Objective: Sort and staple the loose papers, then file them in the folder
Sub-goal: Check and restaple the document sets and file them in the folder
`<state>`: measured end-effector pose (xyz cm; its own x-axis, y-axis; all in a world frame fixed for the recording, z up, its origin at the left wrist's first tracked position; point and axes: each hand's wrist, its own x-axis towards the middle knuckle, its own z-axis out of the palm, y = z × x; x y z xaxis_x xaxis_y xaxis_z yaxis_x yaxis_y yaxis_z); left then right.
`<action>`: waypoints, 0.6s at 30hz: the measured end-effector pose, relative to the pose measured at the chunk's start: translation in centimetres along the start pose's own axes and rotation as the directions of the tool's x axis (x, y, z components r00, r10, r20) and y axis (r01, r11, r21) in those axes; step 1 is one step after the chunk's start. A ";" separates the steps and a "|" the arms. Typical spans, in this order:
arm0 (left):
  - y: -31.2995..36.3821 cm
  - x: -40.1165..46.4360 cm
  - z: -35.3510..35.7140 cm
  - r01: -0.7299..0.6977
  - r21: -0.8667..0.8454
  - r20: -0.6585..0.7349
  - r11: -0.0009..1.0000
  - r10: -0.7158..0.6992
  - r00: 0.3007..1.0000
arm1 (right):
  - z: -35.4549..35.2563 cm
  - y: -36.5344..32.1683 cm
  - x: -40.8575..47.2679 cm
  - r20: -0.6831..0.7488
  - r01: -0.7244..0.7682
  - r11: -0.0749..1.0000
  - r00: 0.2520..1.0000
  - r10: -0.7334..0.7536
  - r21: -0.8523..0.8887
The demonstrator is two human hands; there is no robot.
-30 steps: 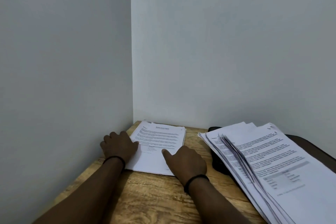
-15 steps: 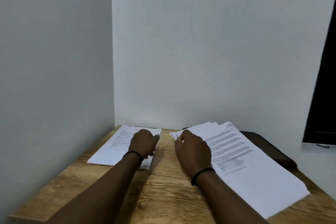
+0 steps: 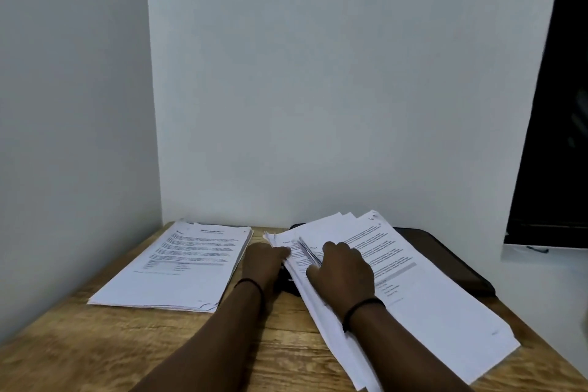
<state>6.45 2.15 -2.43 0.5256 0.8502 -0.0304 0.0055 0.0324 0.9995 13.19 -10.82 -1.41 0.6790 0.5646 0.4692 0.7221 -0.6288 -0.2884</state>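
The loose stack (image 3: 413, 280) lies fanned on the desk (image 3: 159, 344), partly over the dark folder (image 3: 445, 258); right hand (image 3: 342, 270) rests flat on top, left hand (image 3: 265, 261) fingers its edge; a careless pull could drag several sheets off.

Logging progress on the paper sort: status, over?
Left hand grips fanned stack's left edge; right hand rests on top. Sorted pile lies left, untouched. Dark folder under stack. No stapler seen.

Head view, forward and down, close over corner desk (image 3: 197, 347)
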 end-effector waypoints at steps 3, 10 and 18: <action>0.1 0.2 0.0 0.018 -0.089 0.048 0.996 -0.014 0.999 | 0.8 -0.3 0.7 -0.057 0.093 0.995 0.994 -0.095 -0.041; -0.6 1.9 -0.6 0.062 -0.295 0.110 0.953 -0.030 0.994 | 2.2 -2.4 2.1 -0.122 0.265 0.961 0.954 -0.273 -0.073; -0.4 1.2 -1.4 0.093 -0.379 0.245 0.921 0.003 0.970 | 0.4 -1.7 2.2 -0.154 0.263 0.962 0.950 -0.271 -0.070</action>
<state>5.87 3.96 -2.90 0.7179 0.6957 -0.0231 -0.2689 0.3078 0.9127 13.52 -8.30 -0.28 0.4287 0.6244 0.6530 0.8643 -0.4939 -0.0951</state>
